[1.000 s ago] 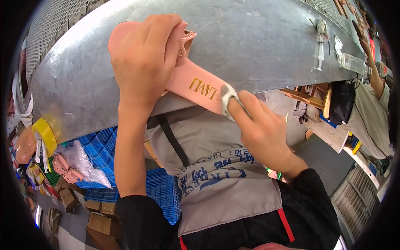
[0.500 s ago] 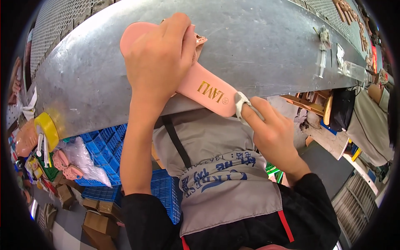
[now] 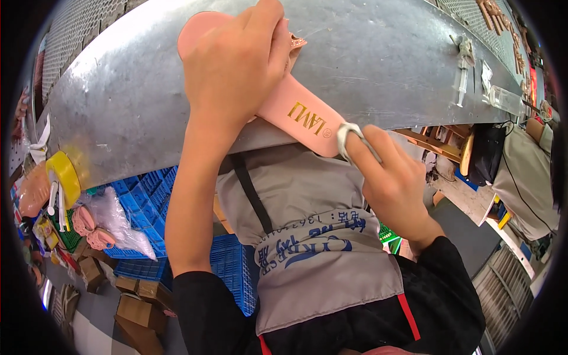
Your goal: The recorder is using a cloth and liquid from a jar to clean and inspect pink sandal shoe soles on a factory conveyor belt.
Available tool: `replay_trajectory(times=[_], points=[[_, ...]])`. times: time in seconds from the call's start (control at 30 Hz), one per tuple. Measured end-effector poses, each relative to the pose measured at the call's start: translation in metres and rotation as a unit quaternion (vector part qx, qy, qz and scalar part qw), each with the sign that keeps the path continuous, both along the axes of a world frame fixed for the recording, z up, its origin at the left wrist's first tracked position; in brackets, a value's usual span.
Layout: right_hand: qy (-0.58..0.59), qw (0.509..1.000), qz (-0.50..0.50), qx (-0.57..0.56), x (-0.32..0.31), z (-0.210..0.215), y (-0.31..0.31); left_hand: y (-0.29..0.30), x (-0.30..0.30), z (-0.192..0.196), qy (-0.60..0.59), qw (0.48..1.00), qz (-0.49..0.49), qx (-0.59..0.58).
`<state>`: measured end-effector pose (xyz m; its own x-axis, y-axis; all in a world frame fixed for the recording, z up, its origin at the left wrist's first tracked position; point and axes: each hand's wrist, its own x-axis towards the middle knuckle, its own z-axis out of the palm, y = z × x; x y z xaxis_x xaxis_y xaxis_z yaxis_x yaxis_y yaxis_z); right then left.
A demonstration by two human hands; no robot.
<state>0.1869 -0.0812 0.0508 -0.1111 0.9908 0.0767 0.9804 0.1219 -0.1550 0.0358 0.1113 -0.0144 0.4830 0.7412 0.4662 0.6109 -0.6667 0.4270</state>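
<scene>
Beyond the grey apron [image 3: 331,290], the right hand [image 3: 393,177], fingers curled, holds a white cloth [image 3: 349,134] at the heel of a pink slide sandal [image 3: 299,109], angled over the metal worktable [image 3: 378,71]. Farther left, the left hand [image 3: 236,71] wraps tightly around the sandal beside its strap. Far right lies a syringe [image 3: 462,83].

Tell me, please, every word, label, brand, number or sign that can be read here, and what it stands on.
Pink flat slipper: gold lettering and a small ringed mark towards the heel; wording not copied.
Grey fabric apron: blue printed letters, characters and digits; wording not copied.
Clear plastic syringe: any markings too small to read.
</scene>
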Motion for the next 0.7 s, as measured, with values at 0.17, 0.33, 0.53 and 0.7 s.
replay_trajectory(times=[0.17,0.33,0.53,0.7], points=[[0.014,0.999,-0.015,-0.031,0.000,-0.004,-0.012,-0.001,0.000,0.000,0.008,1.000,0.001,-0.002],[0.057,0.998,-0.011,-0.029,-0.003,-0.011,0.003,0.000,0.000,0.002,-0.009,1.000,0.010,-0.022],[0.043,0.996,-0.032,-0.076,-0.001,0.000,-0.013,-0.004,-0.001,0.001,0.004,0.999,0.021,-0.048],[0.068,0.997,-0.025,-0.034,-0.003,-0.009,0.000,-0.003,-0.001,0.004,0.003,1.000,0.011,-0.017]])
